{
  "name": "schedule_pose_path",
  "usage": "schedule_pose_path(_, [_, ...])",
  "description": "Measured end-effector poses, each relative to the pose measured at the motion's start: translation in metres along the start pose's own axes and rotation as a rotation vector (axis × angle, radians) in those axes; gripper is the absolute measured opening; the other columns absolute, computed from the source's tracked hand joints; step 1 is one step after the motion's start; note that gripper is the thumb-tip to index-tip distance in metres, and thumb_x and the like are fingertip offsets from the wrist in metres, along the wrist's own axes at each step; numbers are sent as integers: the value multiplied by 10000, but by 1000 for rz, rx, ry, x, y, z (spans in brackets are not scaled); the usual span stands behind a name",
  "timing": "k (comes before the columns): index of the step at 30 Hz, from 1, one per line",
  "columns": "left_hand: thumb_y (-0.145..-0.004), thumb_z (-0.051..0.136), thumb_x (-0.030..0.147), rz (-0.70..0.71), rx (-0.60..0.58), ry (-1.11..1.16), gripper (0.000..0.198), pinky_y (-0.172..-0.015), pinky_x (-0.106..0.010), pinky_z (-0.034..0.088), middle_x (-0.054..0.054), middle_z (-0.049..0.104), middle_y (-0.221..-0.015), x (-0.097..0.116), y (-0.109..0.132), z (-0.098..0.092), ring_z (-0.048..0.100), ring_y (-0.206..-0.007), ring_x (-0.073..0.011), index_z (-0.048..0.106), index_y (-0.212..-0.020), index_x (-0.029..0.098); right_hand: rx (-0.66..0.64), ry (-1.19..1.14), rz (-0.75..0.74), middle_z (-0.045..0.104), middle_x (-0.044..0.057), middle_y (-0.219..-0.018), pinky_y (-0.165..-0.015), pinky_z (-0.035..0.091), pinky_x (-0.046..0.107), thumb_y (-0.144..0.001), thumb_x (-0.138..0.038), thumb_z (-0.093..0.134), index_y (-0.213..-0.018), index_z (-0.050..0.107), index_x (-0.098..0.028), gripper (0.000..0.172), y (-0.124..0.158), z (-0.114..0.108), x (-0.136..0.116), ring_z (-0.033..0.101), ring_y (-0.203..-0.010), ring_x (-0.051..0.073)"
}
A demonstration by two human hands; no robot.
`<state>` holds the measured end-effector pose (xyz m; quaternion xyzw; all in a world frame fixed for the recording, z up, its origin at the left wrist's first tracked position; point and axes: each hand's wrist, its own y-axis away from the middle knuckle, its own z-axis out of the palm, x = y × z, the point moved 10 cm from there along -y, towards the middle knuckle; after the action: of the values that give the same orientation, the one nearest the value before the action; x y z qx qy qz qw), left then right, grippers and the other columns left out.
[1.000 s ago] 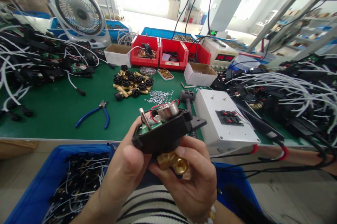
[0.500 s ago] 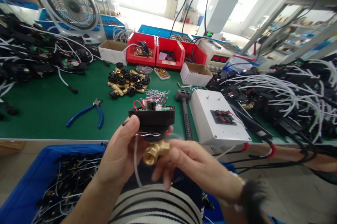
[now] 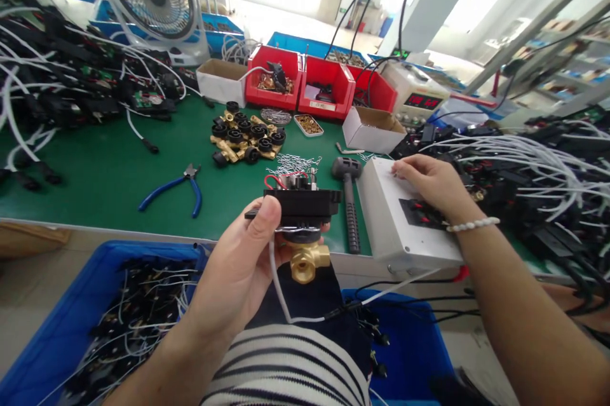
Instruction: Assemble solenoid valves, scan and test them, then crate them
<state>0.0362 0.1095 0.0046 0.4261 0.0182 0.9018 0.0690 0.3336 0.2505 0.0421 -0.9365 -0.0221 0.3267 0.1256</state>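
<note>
My left hand (image 3: 248, 247) is wrapped round a black valve unit (image 3: 302, 206) with red wires and a circuit on top and a brass fitting (image 3: 307, 263) below. A white cable (image 3: 281, 285) hangs from the unit and joins a black connector (image 3: 340, 311) near my lap. On the grey control box (image 3: 388, 222) rests my right hand (image 3: 431, 183), its thumb and fingertips pinched at a small toggle switch near the top left corner. The switch is mostly hidden by the fingertips. A black mallet (image 3: 350, 203) lies left of the box.
Blue-handled cutters (image 3: 174, 187), brass fittings with black caps (image 3: 248, 136) and metal clips (image 3: 295, 164) lie on the green table (image 3: 105, 171). Red bins (image 3: 326, 85) stand behind. Cable piles flank both sides; a blue crate (image 3: 28, 342) stands below. Another person's arm shows at far right.
My right hand has left the brass fitting and moved right and up to the control box. The valve unit stays in my left hand. The view has shifted slightly.
</note>
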Motion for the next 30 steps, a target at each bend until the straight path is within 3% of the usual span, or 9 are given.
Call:
schedule_pose_path(6, [-885, 681, 566, -1, 20, -40, 521, -772, -311, 618, -132, 741, -1044, -3, 3, -1, 738, -891, -246, 652, -1180, 137, 35, -14, 56, 710, 106, -699, -715, 507, 360, -852, -656, 548, -644, 697, -180, 540, -2, -2, 4, 651, -698, 230])
schedule_pose_path(10, [-867, 697, 577, 6, 23, -64, 553, -776, -315, 614, -149, 736, -1049, -2, 5, -3, 736, -896, -259, 648, -1177, 122, -32, -52, 12, 745, 94, -855, -779, 518, 376, -723, -624, 711, -836, 745, -174, 465, -3, 2, 4, 664, -795, 241])
schedule_pose_path(14, [-866, 698, 574, 19, 21, -60, 537, -824, -338, 614, -138, 733, -1088, 2, 6, -2, 730, -953, -279, 652, -1178, 139, -82, -97, 29, 743, 97, -929, -796, 507, 388, -654, -606, 759, -943, 744, -159, 533, -5, 7, 9, 654, -818, 239])
schedule_pose_path(20, [-875, 703, 538, -4, 12, -29, 467, -850, -333, 614, -105, 736, -1111, 5, 8, 2, 729, -980, -266, 678, -1167, 175, -32, -59, 86, 715, 70, -731, -706, 518, 367, -712, -450, 777, -785, 721, -157, 308, -11, 5, 6, 637, -676, 205])
schedule_pose_path(24, [-904, 674, 523, -15, -69, 9, 412, -836, -310, 618, -91, 747, -1088, 4, 5, 9, 736, -955, -243, 700, -1145, 190, 106, 5, 13, 741, 75, -827, -758, 520, 339, -817, -356, 716, -943, 752, -173, 225, 4, -26, -23, 673, -739, 171])
schedule_pose_path(27, [-934, 632, 517, -14, -65, 36, 397, -848, -320, 621, -89, 746, -1095, 3, 2, 8, 735, -957, -236, 710, -1140, 187, 124, -20, -127, 756, 64, -918, -763, 529, 270, -880, -344, 677, -1001, 749, -213, 192, 42, -43, -62, 693, -815, 134])
schedule_pose_path(29, [-940, 622, 521, -11, -52, 47, 399, -865, -337, 620, -88, 742, -1108, 2, 2, 7, 732, -968, -237, 711, -1136, 185, -110, -80, -315, 757, 27, -876, -710, 550, 223, -935, -310, 639, -1001, 742, -238, 142, 79, -19, -95, 709, -788, 118])
schedule_pose_path(30, [-940, 621, 526, -12, -52, 52, 402, -870, -348, 620, -86, 741, -1112, 1, 2, 8, 731, -974, -239, 708, -1141, 189, -304, -118, -437, 759, 7, -865, -691, 565, 206, -943, -309, 644, -999, 735, -247, 124, 105, 4, -111, 717, -772, 116])
